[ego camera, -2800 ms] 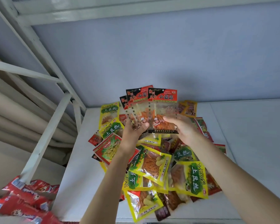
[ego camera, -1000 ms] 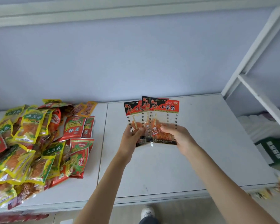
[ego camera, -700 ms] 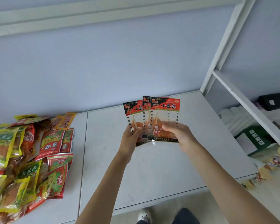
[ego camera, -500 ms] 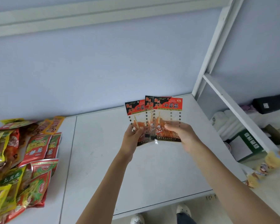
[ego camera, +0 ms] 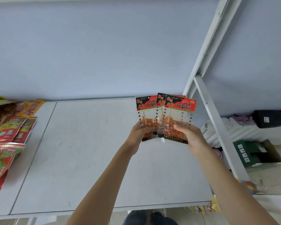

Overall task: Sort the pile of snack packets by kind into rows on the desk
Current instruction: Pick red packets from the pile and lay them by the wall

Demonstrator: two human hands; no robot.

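both hands (ego camera: 139, 133) (ego camera: 191, 135) pinch fanned red "小面筋" packets (ego camera: 179, 111) above the desk (ego camera: 88, 151).

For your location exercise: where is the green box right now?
In the head view, the green box sits on the floor at right, beyond the white frame, beside the desk.

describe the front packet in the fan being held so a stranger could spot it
Start at the white desk, then the fan of red-topped clear packets held above its right end. The front packet is rightmost, in the right hand. Only its red header shows whole.
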